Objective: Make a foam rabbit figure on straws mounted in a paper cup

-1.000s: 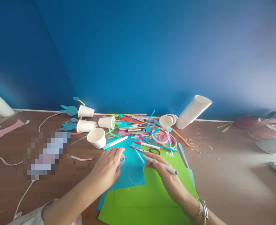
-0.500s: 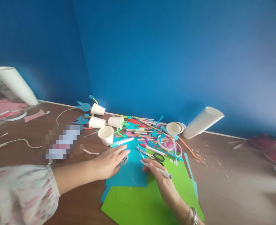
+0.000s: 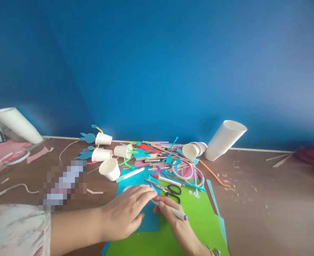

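White marker (image 3: 179,214) poised at a blue sheet (image 3: 152,223); three tipped cups (image 3: 103,139) already bear blue cut-outs (image 3: 88,138), a fourth cup (image 3: 109,169) shows none.
The right hand (image 3: 177,227) grasps the marker; the left hand (image 3: 127,213) lies palm-down over the sheet, its hidden fingers leaving any grip untold. The sheet, on green paper (image 3: 199,206), is perhaps partly drawn; cutting seems not yet done, the scissors (image 3: 165,190) lying ungripped just beyond the hands.

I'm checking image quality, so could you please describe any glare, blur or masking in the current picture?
In the head view, pale glare washes the blue wall toward the right; the red item at the right edge looks blurred; a pixelated patch masks something left of the left hand.
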Available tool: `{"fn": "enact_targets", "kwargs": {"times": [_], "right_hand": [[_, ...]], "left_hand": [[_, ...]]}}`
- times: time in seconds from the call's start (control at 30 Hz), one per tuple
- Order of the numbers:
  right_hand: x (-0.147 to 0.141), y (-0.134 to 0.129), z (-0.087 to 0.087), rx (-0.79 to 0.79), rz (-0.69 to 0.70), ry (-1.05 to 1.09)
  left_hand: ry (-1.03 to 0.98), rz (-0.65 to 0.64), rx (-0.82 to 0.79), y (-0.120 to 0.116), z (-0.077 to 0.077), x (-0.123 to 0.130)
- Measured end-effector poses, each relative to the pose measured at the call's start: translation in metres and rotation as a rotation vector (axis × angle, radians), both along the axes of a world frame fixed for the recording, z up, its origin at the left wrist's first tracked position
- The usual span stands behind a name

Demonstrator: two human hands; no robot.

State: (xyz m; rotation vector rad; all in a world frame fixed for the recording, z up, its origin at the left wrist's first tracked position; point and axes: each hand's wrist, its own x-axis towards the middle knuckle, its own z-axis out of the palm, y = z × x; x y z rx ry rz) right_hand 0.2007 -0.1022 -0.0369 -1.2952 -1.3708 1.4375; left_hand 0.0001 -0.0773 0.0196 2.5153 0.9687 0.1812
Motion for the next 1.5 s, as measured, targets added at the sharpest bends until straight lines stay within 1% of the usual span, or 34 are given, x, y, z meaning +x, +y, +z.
{"fn": "enact_targets", "kwargs": {"times": [0.07,0.1,0.17,0.2,0.23,0.3,0.33,0.37,0.4,0.43,0.5,0.53,0.57,0.6,0.63,0.7,0.77,0.83,0.9,0.97,1.07,1.13,1.2,1.27,1.33,1.43,1.5], "right_hand": [[-0.003,-0.005,-0.002,0.011,-0.007,0.011],[-0.004,-0.007,-0.004,0.015,-0.019,0.016],[-0.005,-0.011,-0.008,0.037,-0.047,0.032],[-0.004,-0.012,-0.01,0.071,-0.054,0.032],[-0.003,-0.013,-0.012,0.118,-0.052,0.019],[0.0,-0.014,-0.014,0.24,-0.055,-0.05],[0.001,-0.014,-0.013,0.275,-0.071,-0.097],[0.002,-0.013,-0.012,0.32,-0.091,-0.156],[0.002,-0.012,-0.011,0.4,-0.119,-0.238],[0.0,-0.011,-0.01,0.536,-0.144,-0.332],[-0.006,-0.006,-0.009,0.813,-0.105,-0.522],[-0.011,-0.004,-0.009,0.943,-0.078,-0.62],[-0.017,-0.002,-0.01,1.053,-0.071,-0.71],[-0.022,0.0,-0.011,1.144,-0.062,-0.786],[-0.027,0.002,-0.013,1.209,-0.053,-0.845],[-0.031,0.007,-0.016,1.276,-0.022,-0.907],[-0.026,0.015,-0.019,1.268,0.015,-0.946],[-0.014,0.029,-0.021,1.207,0.016,-1.012],[0.0,0.046,-0.024,1.113,-0.04,-1.077],[0.01,0.062,-0.026,0.991,-0.034,-1.147],[0.014,0.077,-0.03,0.859,-0.004,-1.218],[0.011,0.081,-0.033,0.812,-0.017,-1.239],[0.008,0.082,-0.035,0.795,-0.029,-1.247],[0.007,0.083,-0.037,0.802,-0.029,-1.241],[0.007,0.083,-0.038,0.827,-0.048,-1.213],[0.007,0.081,-0.036,0.898,-0.106,-1.13],[0.006,0.079,-0.033,0.924,-0.125,-1.113]], "left_hand": [[0.01,-0.056,0.033,0.004,0.01,0.001],[-0.002,-0.076,0.061,0.007,0.011,0.002],[-0.065,-0.071,0.133,0.014,0.007,0.005],[-0.124,-0.032,0.166,0.016,0.001,0.007],[-0.193,0.043,0.186,0.017,-0.007,0.009],[-0.422,0.29,0.203,0.015,-0.024,0.012],[-0.543,0.396,0.16,0.011,-0.031,0.014],[-0.644,0.485,0.07,0.007,-0.038,0.016],[-0.726,0.584,-0.069,0.001,-0.044,0.018],[-0.799,0.633,-0.236,-0.004,-0.048,0.02],[-0.931,0.648,-0.605,-0.012,-0.053,0.027],[-1.031,0.614,-0.78,-0.014,-0.055,0.031],[-1.169,0.59,-0.909,-0.015,-0.057,0.034],[-1.263,0.552,-1.011,-0.015,-0.058,0.036],[-1.333,0.539,-1.075,-0.014,-0.059,0.038],[-1.483,0.581,-1.133,-0.01,-0.06,0.037],[-1.565,0.658,-1.084,-0.003,-0.058,0.033],[-1.535,0.708,-0.964,0.003,-0.054,0.028],[-1.416,0.721,-0.875,0.009,-0.049,0.024],[-1.297,0.71,-0.873,0.01,-0.046,0.022],[-1.151,0.676,-0.912,0.009,-0.046,0.023],[-1.068,0.643,-0.894,0.007,-0.049,0.024],[-0.992,0.606,-0.83,0.007,-0.051,0.023],[-0.908,0.577,-0.712,0.008,-0.052,0.019],[-0.789,0.58,-0.549,0.012,-0.05,0.014],[-0.531,0.59,-0.324,0.022,-0.045,0.003],[-0.443,0.559,-0.16,0.031,-0.044,-0.002]]}}
